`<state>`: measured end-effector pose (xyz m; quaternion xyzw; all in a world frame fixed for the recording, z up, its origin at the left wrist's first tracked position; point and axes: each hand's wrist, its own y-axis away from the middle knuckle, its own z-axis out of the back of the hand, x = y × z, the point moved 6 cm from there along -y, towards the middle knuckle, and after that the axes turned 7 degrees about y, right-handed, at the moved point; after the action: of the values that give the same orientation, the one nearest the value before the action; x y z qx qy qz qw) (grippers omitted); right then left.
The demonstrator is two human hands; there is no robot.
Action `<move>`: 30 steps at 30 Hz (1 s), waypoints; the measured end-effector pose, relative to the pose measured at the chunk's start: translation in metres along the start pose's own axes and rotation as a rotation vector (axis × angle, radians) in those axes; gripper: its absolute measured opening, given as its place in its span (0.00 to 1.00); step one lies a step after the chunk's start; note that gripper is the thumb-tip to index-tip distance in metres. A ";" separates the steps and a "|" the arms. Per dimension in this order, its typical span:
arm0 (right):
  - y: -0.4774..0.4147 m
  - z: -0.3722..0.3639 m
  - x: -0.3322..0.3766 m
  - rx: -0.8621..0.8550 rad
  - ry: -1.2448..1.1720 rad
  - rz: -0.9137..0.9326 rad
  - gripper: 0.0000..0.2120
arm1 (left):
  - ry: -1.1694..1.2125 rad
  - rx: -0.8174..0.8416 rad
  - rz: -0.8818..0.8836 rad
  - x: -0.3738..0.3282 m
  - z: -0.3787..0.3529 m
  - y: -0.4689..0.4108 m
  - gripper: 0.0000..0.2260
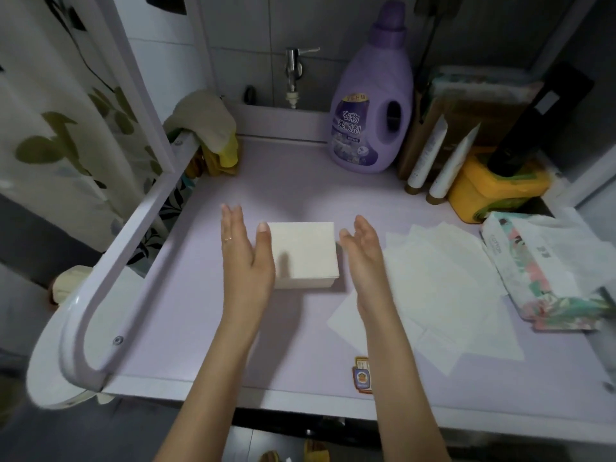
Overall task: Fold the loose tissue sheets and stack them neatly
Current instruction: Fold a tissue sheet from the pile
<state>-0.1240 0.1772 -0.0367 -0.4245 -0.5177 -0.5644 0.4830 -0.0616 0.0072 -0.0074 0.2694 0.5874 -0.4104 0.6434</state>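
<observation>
A neat white stack of folded tissues (pixel 305 255) sits in the middle of the pale purple top (pixel 206 311). My left hand (pixel 245 251) lies flat against the stack's left side, fingers straight, thumb on its top edge. On the stack's right, my right hand (pixel 365 255) is held with fingers straight and loosely spread, close to the side; I cannot tell if it touches. Several loose unfolded tissue sheets (pixel 443 291) lie spread out to the right of that hand.
An opened floral tissue pack (pixel 546 278) lies at the right edge. At the back stand a purple softener bottle (pixel 370 111), two white tubes (pixel 430 155) and a yellow tub (pixel 493 188). A white rail (pixel 110 281) borders the left side. A sticker (pixel 361 375) lies near the front edge.
</observation>
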 end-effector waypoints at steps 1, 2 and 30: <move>-0.001 0.010 0.002 -0.057 0.006 0.047 0.19 | 0.022 -0.025 -0.107 -0.011 0.001 0.003 0.21; 0.000 0.022 0.004 -0.105 0.005 0.083 0.15 | 0.050 -0.023 -0.227 -0.023 0.001 0.007 0.18; 0.072 0.134 -0.052 0.003 0.831 0.175 0.21 | -0.621 0.953 -0.472 0.030 -0.114 0.072 0.18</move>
<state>-0.0468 0.3160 -0.0612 -0.2026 -0.2419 -0.6435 0.6974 -0.0624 0.1324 -0.0655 0.2577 0.1684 -0.8184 0.4852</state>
